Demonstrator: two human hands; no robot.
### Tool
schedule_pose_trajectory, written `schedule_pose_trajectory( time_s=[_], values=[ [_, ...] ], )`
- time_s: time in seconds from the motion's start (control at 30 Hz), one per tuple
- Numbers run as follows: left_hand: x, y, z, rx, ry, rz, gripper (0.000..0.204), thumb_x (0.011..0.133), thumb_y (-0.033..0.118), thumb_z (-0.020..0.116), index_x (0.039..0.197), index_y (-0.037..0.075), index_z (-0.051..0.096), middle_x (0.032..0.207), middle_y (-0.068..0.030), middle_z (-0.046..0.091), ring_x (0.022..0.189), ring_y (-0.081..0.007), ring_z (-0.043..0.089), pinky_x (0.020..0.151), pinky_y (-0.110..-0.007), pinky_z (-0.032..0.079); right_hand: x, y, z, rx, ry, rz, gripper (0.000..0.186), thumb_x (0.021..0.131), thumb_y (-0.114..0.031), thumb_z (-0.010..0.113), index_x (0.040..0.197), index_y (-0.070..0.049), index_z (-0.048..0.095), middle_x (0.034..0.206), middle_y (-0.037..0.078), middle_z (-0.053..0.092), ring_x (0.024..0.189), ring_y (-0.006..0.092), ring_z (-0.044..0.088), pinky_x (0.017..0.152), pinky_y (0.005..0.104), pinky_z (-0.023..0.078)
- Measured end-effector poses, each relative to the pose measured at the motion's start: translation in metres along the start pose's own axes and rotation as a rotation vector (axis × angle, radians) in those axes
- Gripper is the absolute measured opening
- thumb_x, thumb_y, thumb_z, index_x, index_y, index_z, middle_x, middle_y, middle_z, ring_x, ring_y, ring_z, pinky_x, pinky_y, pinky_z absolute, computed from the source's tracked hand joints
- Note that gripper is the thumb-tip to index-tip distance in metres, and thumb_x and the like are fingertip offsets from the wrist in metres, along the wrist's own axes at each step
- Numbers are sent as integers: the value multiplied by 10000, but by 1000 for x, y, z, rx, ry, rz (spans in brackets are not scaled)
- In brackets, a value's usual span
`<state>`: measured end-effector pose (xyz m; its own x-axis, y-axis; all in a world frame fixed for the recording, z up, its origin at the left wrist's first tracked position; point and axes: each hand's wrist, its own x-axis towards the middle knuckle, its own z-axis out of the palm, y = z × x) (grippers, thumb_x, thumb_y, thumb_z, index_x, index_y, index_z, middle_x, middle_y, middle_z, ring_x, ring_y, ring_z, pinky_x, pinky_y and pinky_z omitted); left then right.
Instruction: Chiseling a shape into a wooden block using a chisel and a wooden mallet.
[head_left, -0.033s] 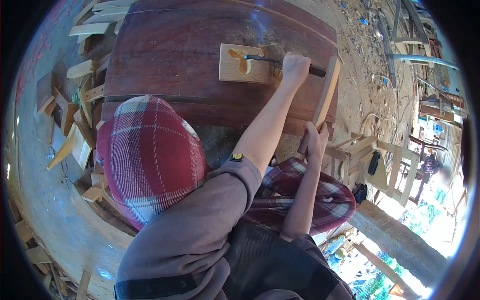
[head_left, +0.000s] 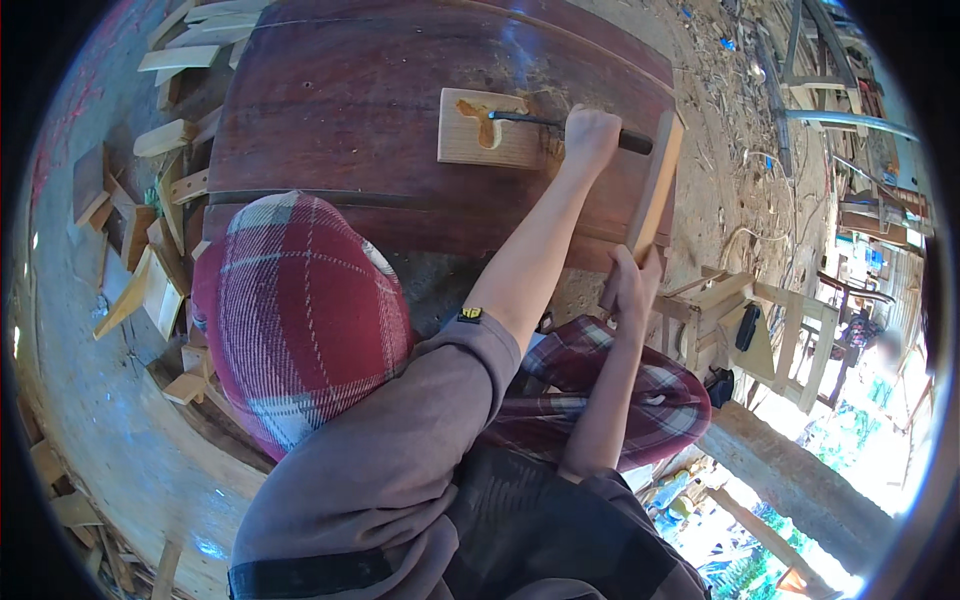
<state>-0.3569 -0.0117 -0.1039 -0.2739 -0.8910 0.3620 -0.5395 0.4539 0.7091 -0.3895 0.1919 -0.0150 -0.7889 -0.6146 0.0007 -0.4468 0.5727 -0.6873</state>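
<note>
Reddish boards [head_left: 330, 110] span upper centre; the left hand [head_left: 592, 140] grips a chisel [head_left: 535, 119], tip seemingly touching a carved block [head_left: 460, 145]; the right hand [head_left: 634, 285] clasps a wooden bar [head_left: 656, 185].

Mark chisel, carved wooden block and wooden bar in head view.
Chisel [head_left: 533, 120]: head view, on the dark shaft.
Carved wooden block [head_left: 461, 139]: head view, bare face left of recess.
Wooden bar [head_left: 655, 184]: head view, middle of its pale side.
</note>
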Motion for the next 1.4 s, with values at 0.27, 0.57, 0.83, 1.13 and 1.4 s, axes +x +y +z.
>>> schedule_pose_trajectory(
  time_s=[0.27, 0.57, 0.83, 1.13, 1.4],
  values=[
    [4, 17, 0, -21, 2, 44, 92, 672, 143, 650, 723, 193, 707, 682, -75, 667, 713, -249, 666, 742, -379, 445, 19, 35, -3, 220, 80, 97, 482, 699, -182, 670, 1080, 60, 502, 895, 148, 598, 847, 280, 592, 786, 367, 469],
    [-3, 1, -5, -9, -60, -20, 142, 677, 119, 668, 783, 196, 722, 746, -61, 687, 781, -233, 664, 790, -374, 439, 25, 11, -16, 88, 164, 75, 461, 708, -216, 671, 1055, 62, 547, 916, 159, 590, 774, 277, 590, 751, 406, 485],
    [-5, -14, -11, 155, -112, -74, 61, 642, 129, 686, 674, 179, 698, 703, -65, 679, 734, -225, 669, 792, -352, 429, -20, -8, 24, -263, -114, -220, 520, 682, -197, 707, 1095, 69, 536, 951, 200, 651, 858, 324, 631, 779, 404, 496],
    [0, 4, -22, 14, -83, -57, 159, 662, 126, 678, 808, 167, 724, 758, -80, 687, 789, -242, 665, 791, -359, 429, 22, 31, -8, 126, 222, -14, 548, 690, -216, 687, 1115, 92, 532, 1052, 232, 606, 959, 296, 584, 866, 403, 454],
    [3, 1, -28, -38, 32, -60, 117, 654, 123, 682, 759, 157, 721, 714, -90, 674, 770, -265, 657, 791, -384, 429, 24, 20, -8, 233, -185, 47, 458, 737, -186, 619, 1115, 49, 509, 773, 110, 584, 668, 203, 580, 625, 312, 474]
  ],
)
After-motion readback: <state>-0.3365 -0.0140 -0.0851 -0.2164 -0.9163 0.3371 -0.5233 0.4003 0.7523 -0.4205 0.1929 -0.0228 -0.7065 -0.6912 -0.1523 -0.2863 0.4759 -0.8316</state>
